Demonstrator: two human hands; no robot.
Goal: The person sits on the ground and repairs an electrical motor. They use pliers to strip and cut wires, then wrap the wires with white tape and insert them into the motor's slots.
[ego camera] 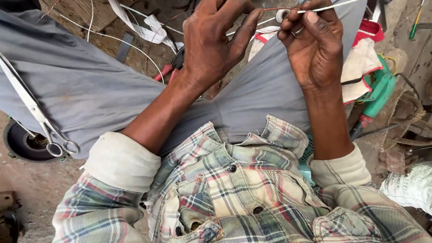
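Steel scissors (pixel 33 105) lie on grey trouser leg (pixel 85 82).

I see my plaid shirt (pixel 227 213) in cream, grey-blue and red checks, dark buttons down its front and a flapped, frayed chest pocket either side of them. Both sleeves are rolled back from the forearms, their pale lining turned outward as thick cuffs. Above the shirt's hem my grey trousers (pixel 85 82) spread smooth and slightly creased.

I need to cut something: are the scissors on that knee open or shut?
Shut: the scissors lie flat on the grey trouser leg, blades together, finger loops touching.
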